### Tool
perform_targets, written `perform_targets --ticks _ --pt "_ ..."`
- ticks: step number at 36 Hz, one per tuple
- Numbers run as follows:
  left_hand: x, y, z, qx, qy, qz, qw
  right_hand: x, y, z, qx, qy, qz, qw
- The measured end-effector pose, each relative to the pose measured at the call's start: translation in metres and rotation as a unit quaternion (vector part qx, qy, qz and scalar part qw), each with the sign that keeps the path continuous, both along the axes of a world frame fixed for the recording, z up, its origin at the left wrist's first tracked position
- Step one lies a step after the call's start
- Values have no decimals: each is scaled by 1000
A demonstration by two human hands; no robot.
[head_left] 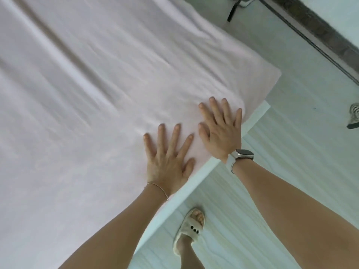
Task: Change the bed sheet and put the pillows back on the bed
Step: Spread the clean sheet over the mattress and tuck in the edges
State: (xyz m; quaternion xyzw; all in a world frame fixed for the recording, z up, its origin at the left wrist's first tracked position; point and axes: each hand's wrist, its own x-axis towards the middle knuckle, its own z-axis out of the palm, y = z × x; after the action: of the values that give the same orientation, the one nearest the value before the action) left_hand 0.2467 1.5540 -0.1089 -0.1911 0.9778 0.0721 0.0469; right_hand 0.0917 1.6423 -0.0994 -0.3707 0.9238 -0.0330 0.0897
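Note:
A pale pink bed sheet (93, 78) covers the bed and shows long creases running across it. My left hand (169, 154) lies flat on the sheet near the bed's side edge, fingers spread and straight. My right hand (221, 129) presses flat on the sheet just to the right, close to the bed's corner, with a watch on its wrist. Neither hand holds anything. No pillow is in view.
The white bed frame edge (174, 202) runs diagonally below my hands. My foot in a beige slipper (191, 228) stands on the pale floor (291, 133) beside the bed. A dark strip (318, 35) runs along the wall at the top right; a small object (353, 115) sits at the right edge.

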Motion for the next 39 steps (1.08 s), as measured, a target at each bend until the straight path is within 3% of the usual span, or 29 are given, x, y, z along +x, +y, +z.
perform_targets --ticks 4,6,8,11,15,18,22,28,31,35,39 --pt "-25 14 -1 -17 -2 -23 1000 -73 38 -1 33 -129 -166 977" --pt "-32 15 -1 -20 17 -31 999 -101 57 2 45 -182 -180 966" --pt "-41 12 1 5 75 -48 996 -114 64 8 40 -111 -146 982" --pt "-72 1 15 68 203 -29 976 -120 45 24 -77 37 -163 983" --pt "-134 -21 40 52 287 77 953 -128 -17 47 -201 84 -20 976" --pt "-173 -57 46 8 207 209 956 -138 -72 48 -171 50 83 981" --pt "-192 -94 20 67 63 327 940 -165 -110 21 -4 -18 158 987" --pt "-212 -63 -7 -7 19 155 988 -206 -101 -15 51 -49 155 985" --pt "-238 -45 -2 23 2 149 989 -223 -102 -13 61 -83 110 989" --pt "-257 -23 1 71 -8 156 985 -242 -99 -15 -18 -173 44 984" --pt "-256 -20 5 72 -2 145 987 -266 -93 -14 -15 -313 -46 948"
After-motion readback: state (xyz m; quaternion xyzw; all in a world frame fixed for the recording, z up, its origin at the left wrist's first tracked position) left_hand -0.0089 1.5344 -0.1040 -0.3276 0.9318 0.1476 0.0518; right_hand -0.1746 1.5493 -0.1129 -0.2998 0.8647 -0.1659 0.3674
